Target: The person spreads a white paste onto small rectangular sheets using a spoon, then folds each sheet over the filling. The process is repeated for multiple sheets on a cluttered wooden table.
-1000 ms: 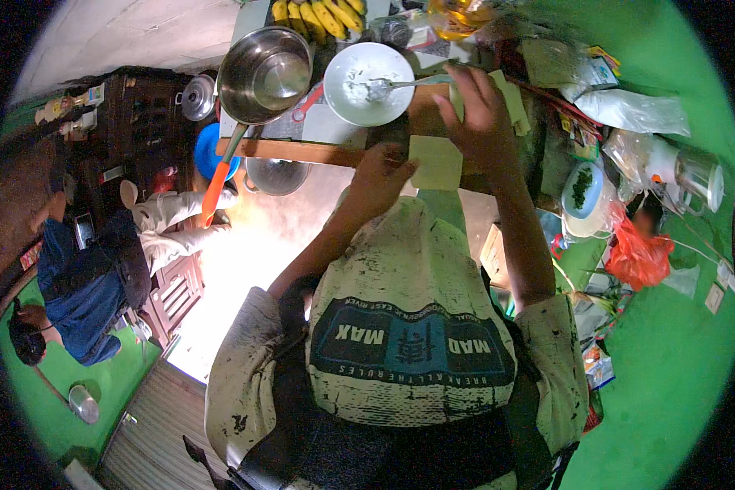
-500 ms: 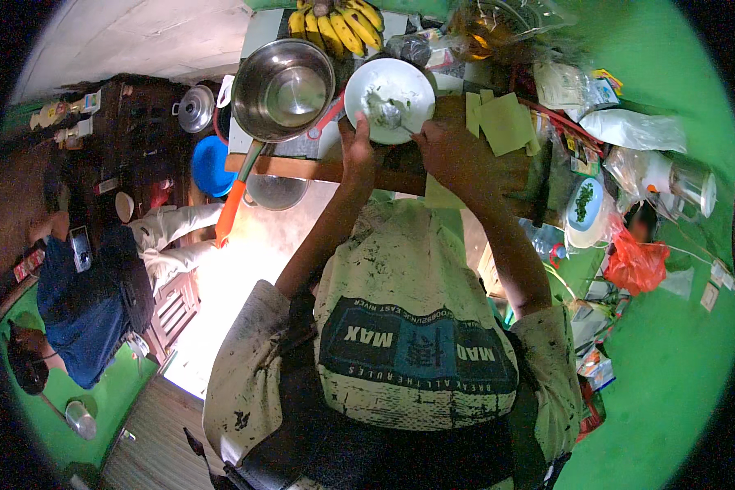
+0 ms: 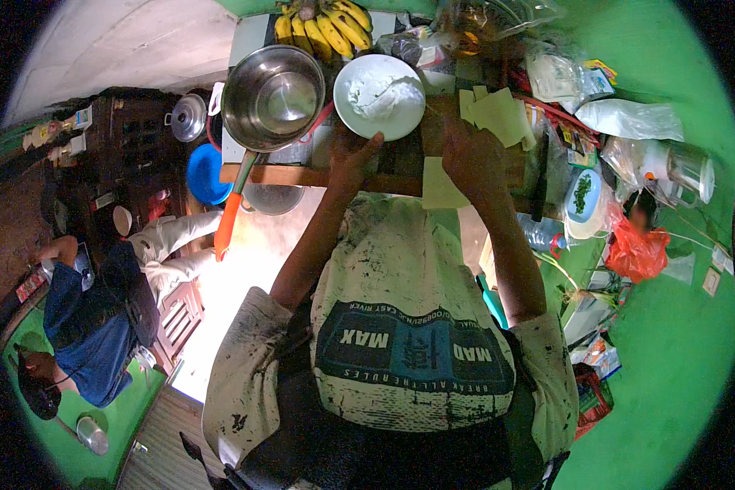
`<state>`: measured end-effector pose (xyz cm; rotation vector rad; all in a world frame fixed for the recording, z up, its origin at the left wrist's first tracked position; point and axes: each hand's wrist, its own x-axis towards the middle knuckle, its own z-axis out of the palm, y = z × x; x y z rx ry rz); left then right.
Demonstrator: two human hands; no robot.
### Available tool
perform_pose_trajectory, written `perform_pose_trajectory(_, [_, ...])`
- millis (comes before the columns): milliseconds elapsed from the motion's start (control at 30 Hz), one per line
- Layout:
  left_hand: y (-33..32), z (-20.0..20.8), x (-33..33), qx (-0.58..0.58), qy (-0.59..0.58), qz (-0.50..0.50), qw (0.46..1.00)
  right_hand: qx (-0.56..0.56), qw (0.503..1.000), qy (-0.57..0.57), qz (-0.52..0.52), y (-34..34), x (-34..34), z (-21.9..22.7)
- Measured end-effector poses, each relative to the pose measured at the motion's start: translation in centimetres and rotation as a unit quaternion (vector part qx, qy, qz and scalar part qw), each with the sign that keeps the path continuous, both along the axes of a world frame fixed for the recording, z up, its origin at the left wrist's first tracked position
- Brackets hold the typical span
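Note:
A white bowl (image 3: 380, 96) holding a white floury mass and a spoon stands on the wooden counter (image 3: 302, 173). My left hand (image 3: 351, 153) grips its near rim from below. To the right, my right hand (image 3: 472, 151) lies flat on the counter, its fingers on a pile of yellow-green square sheets (image 3: 498, 114). One more such sheet (image 3: 439, 186) sticks out under that wrist. Nothing shows in the right hand's grasp.
A steel pan (image 3: 273, 96) with an orange handle sits left of the bowl, bananas (image 3: 318, 24) behind it. Plastic bags, a small dish of green herbs (image 3: 581, 196), a steel cup (image 3: 691, 171) and a red bag (image 3: 633, 249) crowd the right. A person (image 3: 90, 318) sits low left.
My right hand has left the spoon in the bowl and moved right onto the sheets. My left hand has taken the bowl's near rim.

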<state>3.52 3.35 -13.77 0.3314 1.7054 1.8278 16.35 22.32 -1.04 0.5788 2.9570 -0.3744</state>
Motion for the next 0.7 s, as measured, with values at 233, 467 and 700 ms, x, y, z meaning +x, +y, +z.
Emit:
perform_pose_trajectory(233, [0.0, 0.1, 0.0, 0.001, -0.027, -0.019, 0.999, 0.063, 0.988, 0.135, 0.052, 1.1, -1.5, -4.1])
perform_pose_trajectory(467, [0.1, 0.0, 0.3, 0.063, -0.067, -0.001, 0.996, -0.008, 0.999, 0.013, 0.03, 1.2, -1.0, -4.4])
perform_pose_trajectory(700, [0.0, 0.3, 0.4, -0.026, -0.028, -0.026, 0.999, -0.188, 0.975, 0.116, 0.012, -1.0, 2.0, -6.0])
